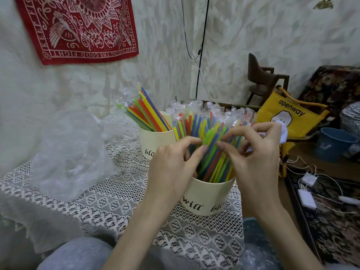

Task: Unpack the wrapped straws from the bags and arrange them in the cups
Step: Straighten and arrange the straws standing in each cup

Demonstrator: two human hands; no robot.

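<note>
Nearest to me, the person's knees in grey cloth (78, 254) are pressing up against the white lace tablecloth (109, 203), its openwork pattern lying flat over the low table. Just beyond, both hands are working at the near cream-coloured round cup with black lettering (208, 197). The left hand (171, 162) is curling its fingers into the bundle from nine o'clock, thumb and forefinger pinching among the coloured plastic straws in clear wrappers (212, 145). The right hand (255, 152) is closing in from three o'clock, its fingertips nipping the same green and blue straws near mid-length. The straws are standing fanned in that cup, wrapper tails sticking up at twelve o'clock. They look feather-light, thin and springy, and their film sleeves are probably slick, so I would take several at once around the middle rather than by the crinkly tops. At eleven o'clock from the near cup, a second cream cup (153, 141) is holding its own leaning sheaf. At nine o'clock, crumpled clear plastic bags (72, 151) are lying in a soft, glossy heap. Further off at two o'clock a yellow fabric tote bag (288, 115) is sagging below a dark wooden chair (263, 78), and a red patterned cloth (78, 28) is hanging on the pale wall.
</note>
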